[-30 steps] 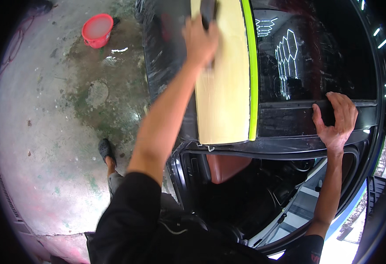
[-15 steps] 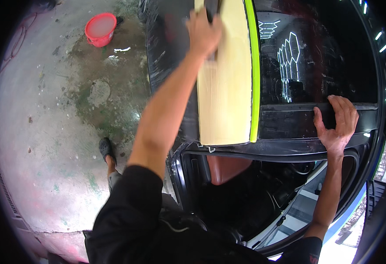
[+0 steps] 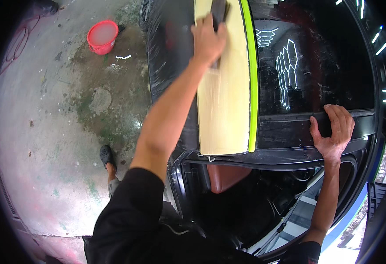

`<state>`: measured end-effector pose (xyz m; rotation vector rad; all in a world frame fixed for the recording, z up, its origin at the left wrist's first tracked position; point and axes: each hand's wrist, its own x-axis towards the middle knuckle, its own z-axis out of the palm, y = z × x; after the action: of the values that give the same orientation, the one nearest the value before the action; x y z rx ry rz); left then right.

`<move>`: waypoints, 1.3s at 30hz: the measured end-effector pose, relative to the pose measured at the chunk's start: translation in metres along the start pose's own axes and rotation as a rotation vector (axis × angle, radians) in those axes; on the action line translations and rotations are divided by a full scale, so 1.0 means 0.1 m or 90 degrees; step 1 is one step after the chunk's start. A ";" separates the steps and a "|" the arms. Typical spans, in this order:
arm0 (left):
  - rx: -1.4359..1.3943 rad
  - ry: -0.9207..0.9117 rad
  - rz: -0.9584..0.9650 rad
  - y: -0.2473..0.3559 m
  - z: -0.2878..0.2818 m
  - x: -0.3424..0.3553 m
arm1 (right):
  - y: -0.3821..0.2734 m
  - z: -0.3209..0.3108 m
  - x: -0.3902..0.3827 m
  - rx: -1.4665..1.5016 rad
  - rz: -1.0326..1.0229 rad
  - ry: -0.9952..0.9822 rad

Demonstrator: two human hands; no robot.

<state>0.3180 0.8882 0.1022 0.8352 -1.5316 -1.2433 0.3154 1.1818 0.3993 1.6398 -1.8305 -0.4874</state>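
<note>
In the head view, the person's black shirt (image 3: 129, 193) is closest, at the bottom. Just past it is an open gap in a black car (image 3: 285, 152), with a brown seat (image 3: 225, 177) down inside. The right hand (image 3: 333, 134) rests on the black edge beyond the gap, with its fingers spread and the thumb wide apart from them. To the left of it, a long pale yellow panel (image 3: 226, 114) lies along the car, with a bright green strip (image 3: 253, 101) down its right side. Near the panel's far end, the left hand (image 3: 209, 42) has its fingers clamped on a long dark block (image 3: 219, 12), which sits on the panel. Over on the left, the gray floor (image 3: 47, 114) has a dark shoe (image 3: 106, 155) on it, and farther off a red bucket (image 3: 103, 37) with cloudy water.
</note>
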 end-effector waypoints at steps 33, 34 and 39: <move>0.013 -0.014 0.056 -0.38 0.12 0.21 | 0.01 0.07 -0.01 -0.002 -0.017 -0.006; -0.009 -0.045 0.053 -0.25 0.11 -0.18 | 0.02 0.05 -0.03 -0.016 -0.009 -0.008; -0.069 -0.107 0.038 0.40 -0.61 -2.55 | 0.03 -0.03 -0.05 -0.034 0.001 0.000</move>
<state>0.4562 1.1134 0.0773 0.6233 -1.5938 -1.3667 0.3149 1.1874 0.4024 1.6029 -1.8029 -0.5326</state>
